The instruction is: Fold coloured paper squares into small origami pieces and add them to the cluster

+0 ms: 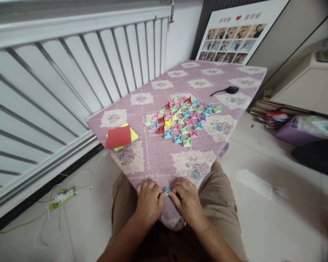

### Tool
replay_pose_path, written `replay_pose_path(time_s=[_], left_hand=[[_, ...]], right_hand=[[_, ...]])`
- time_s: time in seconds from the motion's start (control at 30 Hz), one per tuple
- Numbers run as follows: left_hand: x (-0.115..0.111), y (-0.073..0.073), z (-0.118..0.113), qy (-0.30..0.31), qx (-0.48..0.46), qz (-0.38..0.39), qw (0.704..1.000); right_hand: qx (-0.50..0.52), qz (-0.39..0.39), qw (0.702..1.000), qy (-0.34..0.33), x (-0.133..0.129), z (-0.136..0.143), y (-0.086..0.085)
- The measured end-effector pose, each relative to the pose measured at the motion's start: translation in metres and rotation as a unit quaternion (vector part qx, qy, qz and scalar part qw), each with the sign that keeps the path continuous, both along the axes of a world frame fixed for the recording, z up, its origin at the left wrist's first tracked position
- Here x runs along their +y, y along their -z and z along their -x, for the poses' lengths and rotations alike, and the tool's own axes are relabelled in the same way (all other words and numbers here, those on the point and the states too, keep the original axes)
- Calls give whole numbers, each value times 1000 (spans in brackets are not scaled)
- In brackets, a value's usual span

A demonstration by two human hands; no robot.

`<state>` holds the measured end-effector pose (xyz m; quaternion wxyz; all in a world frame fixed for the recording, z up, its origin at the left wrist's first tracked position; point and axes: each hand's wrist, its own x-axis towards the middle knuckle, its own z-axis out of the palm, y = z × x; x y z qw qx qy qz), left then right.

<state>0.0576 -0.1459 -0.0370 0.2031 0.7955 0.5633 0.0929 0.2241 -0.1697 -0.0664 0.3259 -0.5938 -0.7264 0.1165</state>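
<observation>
Bare forearms (125, 235) were angled to the left grip (149, 202) and right grip (187, 198), closed together on a small blue paper (167, 190), apparently braced against the desk (160, 158) for creasing. Beyond them, folded pieces (184, 121) were ranked, seemingly clear of the work; ahead-left, coloured sheets (119, 137) were stacked within reach. Floral cloth (141, 98) was spread beneath, flanked leftward by a radiator (89, 60).

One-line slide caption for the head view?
Left hand and right hand at a small blue paper piece, with colourful folded paper shapes beyond on floral cloth.
</observation>
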Motion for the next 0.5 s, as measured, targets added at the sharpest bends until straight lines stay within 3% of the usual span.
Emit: replay_pose_path(time_s=[0.3, 0.5], left_hand=[[13, -8, -1, 4, 39, 46, 998], [32, -15, 0, 38, 50, 110, 992]], right_hand=[[-14, 14, 998, 61, 3, 4, 0], [-8, 38, 995, 91, 5, 6, 0]])
